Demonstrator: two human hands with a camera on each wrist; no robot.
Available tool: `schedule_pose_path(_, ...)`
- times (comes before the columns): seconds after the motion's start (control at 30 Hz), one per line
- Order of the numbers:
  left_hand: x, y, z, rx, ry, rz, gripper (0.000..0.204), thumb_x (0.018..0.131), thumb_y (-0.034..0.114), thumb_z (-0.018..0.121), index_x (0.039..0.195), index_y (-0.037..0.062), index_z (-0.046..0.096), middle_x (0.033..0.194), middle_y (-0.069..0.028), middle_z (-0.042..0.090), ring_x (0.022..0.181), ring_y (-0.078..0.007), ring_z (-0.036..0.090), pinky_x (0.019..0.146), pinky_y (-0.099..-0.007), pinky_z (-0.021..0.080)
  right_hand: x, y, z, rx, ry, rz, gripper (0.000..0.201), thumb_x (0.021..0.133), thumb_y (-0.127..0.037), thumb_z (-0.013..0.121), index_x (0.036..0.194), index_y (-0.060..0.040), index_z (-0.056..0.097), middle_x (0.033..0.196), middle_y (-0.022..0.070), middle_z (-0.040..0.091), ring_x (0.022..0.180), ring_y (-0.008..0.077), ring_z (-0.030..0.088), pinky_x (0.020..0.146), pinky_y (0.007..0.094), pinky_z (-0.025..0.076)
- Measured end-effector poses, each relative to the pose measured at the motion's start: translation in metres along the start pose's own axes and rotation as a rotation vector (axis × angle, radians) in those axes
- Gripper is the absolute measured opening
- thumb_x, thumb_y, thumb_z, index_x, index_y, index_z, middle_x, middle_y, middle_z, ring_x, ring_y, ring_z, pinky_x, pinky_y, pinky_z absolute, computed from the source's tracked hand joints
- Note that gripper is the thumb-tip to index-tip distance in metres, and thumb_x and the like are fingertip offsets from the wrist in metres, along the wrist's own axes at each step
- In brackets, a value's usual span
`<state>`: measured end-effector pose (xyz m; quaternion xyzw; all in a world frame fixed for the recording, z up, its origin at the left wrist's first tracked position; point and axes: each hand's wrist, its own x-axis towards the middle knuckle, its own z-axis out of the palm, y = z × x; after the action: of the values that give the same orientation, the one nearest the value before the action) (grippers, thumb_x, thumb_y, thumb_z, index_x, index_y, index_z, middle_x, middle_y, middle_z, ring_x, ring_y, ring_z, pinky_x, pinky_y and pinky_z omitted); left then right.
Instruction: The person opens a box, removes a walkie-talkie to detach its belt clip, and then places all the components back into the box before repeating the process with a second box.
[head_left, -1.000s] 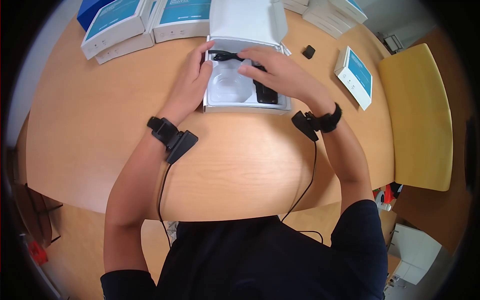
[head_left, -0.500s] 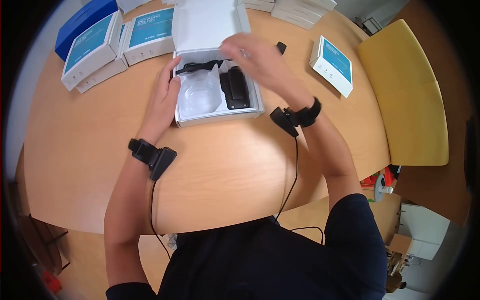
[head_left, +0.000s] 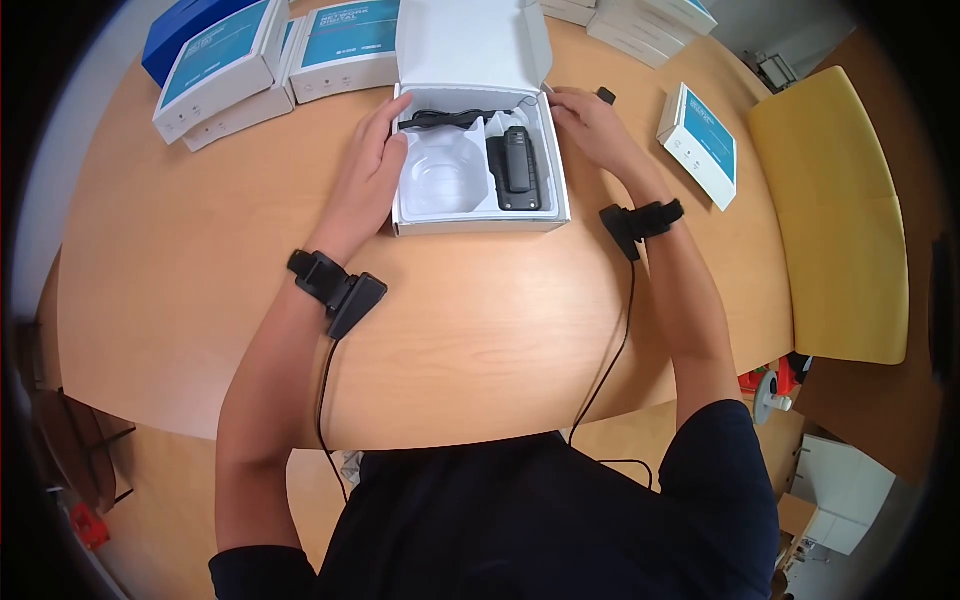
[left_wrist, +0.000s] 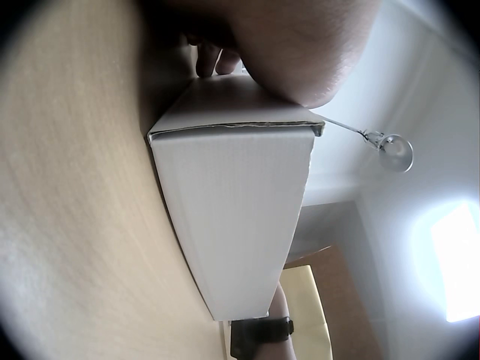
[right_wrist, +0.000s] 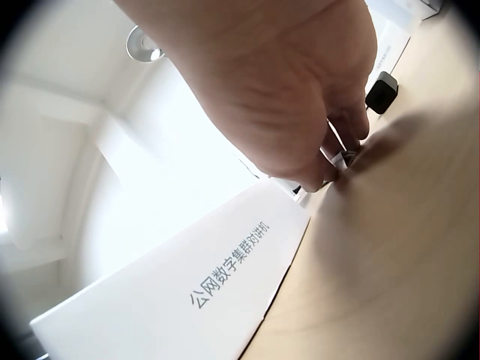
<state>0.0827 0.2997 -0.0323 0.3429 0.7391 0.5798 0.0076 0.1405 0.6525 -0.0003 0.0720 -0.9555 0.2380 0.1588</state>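
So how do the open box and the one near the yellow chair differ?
The open box has its lid raised; the closed box is shut. The open box shows a black device and cable; the closed box, a blue printed top. The open box sits almost straight; the closed box sits askew. Both have white sides.

Head view, directions from its centre: blue box (head_left: 188, 28) between ten and eleven o'clock, partly behind teal-topped boxes (head_left: 345, 50) near eleven; white boxes (head_left: 638, 38), stacked, at one; single box (head_left: 705, 145), tilted, at two; yellow chair (head_left: 835, 215) near three; white cabinet (head_left: 848, 495) at four; red item (head_left: 88, 525) at eight.
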Motion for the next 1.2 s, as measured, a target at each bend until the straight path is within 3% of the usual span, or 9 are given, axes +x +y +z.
schedule_pose_path(0.17,-0.001,-0.001,0.001,0.0,0.009,0.003,0.049,0.111,0.018,0.044,0.157,0.0016,0.048,0.161,-0.0213,0.047,0.153,-0.0354,0.042,0.127,-0.0413,0.031,-0.004,-0.002,-0.025,-0.03,0.148,0.228,0.027,0.105,-0.018,0.066,0.122,0.001,0.077,0.116,0.0167,0.079,0.105,0.031,0.073,0.094,0.0367,0.056)
schedule_pose_path(0.27,-0.001,0.0,0.0,0.001,0.006,-0.011,0.049,0.111,0.018,0.043,0.157,0.0014,0.048,0.161,-0.0218,0.047,0.153,-0.0361,0.042,0.127,-0.0416,0.031,-0.004,-0.032,-0.039,0.265,0.323,0.29,0.026,0.106,-0.02,0.069,0.122,-0.0016,0.079,0.113,0.0123,0.081,0.104,0.0228,0.074,0.094,0.0332,0.056)
schedule_pose_path(0.37,0.0,0.0,0.0,-0.006,0.003,-0.013,0.049,0.111,0.019,0.043,0.157,0.0014,0.049,0.161,-0.022,0.047,0.153,-0.0362,0.042,0.127,-0.0417,0.031,-0.003,-0.068,-0.04,0.352,0.305,0.05,0.026,0.107,-0.022,0.07,0.12,-0.0026,0.081,0.116,0.01,0.081,0.105,0.0173,0.072,0.094,0.0322,0.056)
schedule_pose_path(0.5,0.0,-0.005,0.002,-0.011,0.012,0.001,0.049,0.111,0.019,0.043,0.157,0.0022,0.049,0.16,-0.0219,0.047,0.152,-0.036,0.042,0.127,-0.0418,0.032,0.002,-0.104,-0.027,0.307,0.028,-0.126,0.024,0.106,-0.022,0.071,0.117,-0.0038,0.082,0.119,0.0092,0.081,0.107,0.0192,0.072,0.094,0.0324,0.056)
schedule_pose_path(0.63,0.0,-0.002,0.002,-0.009,0.021,0.004,0.049,0.111,0.019,0.043,0.157,0.0031,0.05,0.16,-0.0214,0.048,0.151,-0.0357,0.043,0.126,-0.0418,0.033,0.008,-0.113,-0.007,0.11,-0.061,-0.226,0.034,0.108,-0.031,0.067,0.111,-0.0006,0.081,0.119,0.0101,0.08,0.102,0.0295,0.072,0.091,0.0385,0.056)
schedule_pose_path(0.67,0.0,-0.001,0.002,-0.01,0.018,-0.003,0.049,0.111,0.019,0.043,0.157,0.0032,0.05,0.16,-0.0212,0.048,0.151,-0.0355,0.044,0.126,-0.0418,0.033,0.009,-0.119,-0.009,0.118,-0.12,-0.196,0.039,0.109,-0.035,0.064,0.111,0.0015,0.079,0.118,0.0136,0.079,0.102,0.0346,0.07,0.092,0.0401,0.057)
schedule_pose_path(0.77,-0.001,0.001,0.001,-0.011,0.008,-0.027,0.049,0.112,0.019,0.043,0.158,0.0036,0.049,0.159,-0.0195,0.048,0.151,-0.033,0.044,0.126,-0.0407,0.033,0.013,-0.125,-0.009,0.169,-0.187,-0.13,0.04,0.109,-0.034,0.065,0.11,0.0031,0.078,0.115,0.0151,0.078,0.102,0.0357,0.07,0.091,0.0403,0.057)
schedule_pose_path(0.83,-0.001,0.0,0.0,-0.009,-0.002,-0.039,0.049,0.113,0.017,0.042,0.159,0.0044,0.047,0.159,-0.0167,0.049,0.15,-0.0286,0.044,0.126,-0.0387,0.032,0.014,-0.121,-0.003,0.154,-0.122,-0.149,0.04,0.109,-0.034,0.065,0.109,0.0042,0.076,0.111,0.0165,0.077,0.099,0.0365,0.07,0.089,0.0411,0.056)
schedule_pose_path(1.2,0.002,-0.008,0.004,-0.064,0.003,0.014,0.048,0.11,0.014,0.045,0.157,0.0029,0.048,0.158,-0.0203,0.049,0.149,-0.0346,0.045,0.125,-0.0402,0.033,0.015,-0.111,0.006,0.189,-0.244,-0.084,0.042,0.111,-0.038,0.058,0.113,0.0008,0.074,0.1,0.0186,0.074,0.093,0.0366,0.069,0.086,0.0436,0.055)
